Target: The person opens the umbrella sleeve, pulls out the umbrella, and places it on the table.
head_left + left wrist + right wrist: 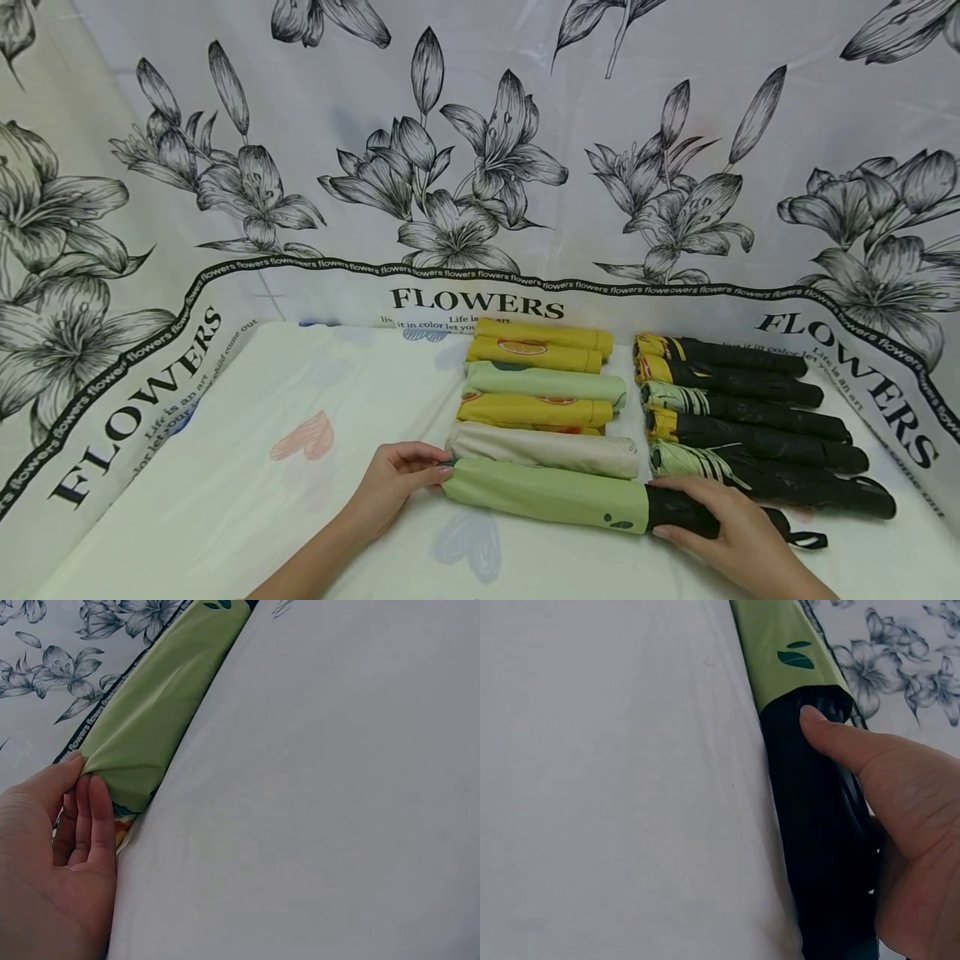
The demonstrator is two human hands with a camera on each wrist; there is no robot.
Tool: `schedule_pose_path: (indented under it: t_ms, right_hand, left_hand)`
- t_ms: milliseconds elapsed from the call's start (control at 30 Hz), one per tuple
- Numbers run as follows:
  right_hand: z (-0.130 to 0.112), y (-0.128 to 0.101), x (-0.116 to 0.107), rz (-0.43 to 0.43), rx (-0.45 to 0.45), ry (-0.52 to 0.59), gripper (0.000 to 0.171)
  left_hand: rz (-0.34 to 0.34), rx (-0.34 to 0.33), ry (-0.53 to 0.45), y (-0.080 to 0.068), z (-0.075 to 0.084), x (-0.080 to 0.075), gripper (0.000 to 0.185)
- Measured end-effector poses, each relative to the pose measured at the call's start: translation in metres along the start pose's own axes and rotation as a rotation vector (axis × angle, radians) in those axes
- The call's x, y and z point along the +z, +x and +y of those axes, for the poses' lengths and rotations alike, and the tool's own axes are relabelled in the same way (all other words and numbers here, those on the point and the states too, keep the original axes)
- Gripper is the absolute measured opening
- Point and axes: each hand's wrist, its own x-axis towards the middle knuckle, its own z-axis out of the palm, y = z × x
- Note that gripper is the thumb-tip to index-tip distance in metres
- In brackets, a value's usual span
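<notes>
A green fabric umbrella sleeve (547,497) with dark leaf marks lies crosswise near the front. From its right end sticks a black folded umbrella (675,510), partly inside the sleeve, with a wrist loop (810,541) at its far tip. My left hand (393,483) pinches the sleeve's left end between thumb and fingers; the left wrist view shows the cloth (150,727) creased there. Around the umbrella, just beyond the sleeve's mouth, my right hand (727,525) grips, its thumb on the black fabric (802,817) in the right wrist view. The umbrella's inner part is hidden by the sleeve.
Behind the green sleeve lie a beige sleeve (543,450), a pale green one (547,382) and several yellow ones (525,412). To their right is a row of several black folded umbrellas (780,417). A flower-printed curtain (450,167) hangs behind the white cloth (225,517).
</notes>
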Motion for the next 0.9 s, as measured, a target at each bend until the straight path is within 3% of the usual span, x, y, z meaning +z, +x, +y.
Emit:
schedule_pose_path:
  t_ms: [300, 600, 900]
  right_hand:
    - [0.003, -0.001, 0.0, 0.053, -0.053, 0.04, 0.046]
    - [0.013, -0.011, -0.007, 0.062, -0.018, 0.035, 0.046]
    - [0.027, -0.023, -0.015, 0.025, 0.074, 0.021, 0.045]
  left_hand:
    - [-0.001, -0.011, 0.005, 0.0, 0.001, 0.0, 0.034]
    - [-0.016, 0.009, -0.025, -0.001, -0.002, -0.001, 0.016]
    - [-0.021, 0.021, -0.031, -0.001, -0.002, -0.002, 0.016]
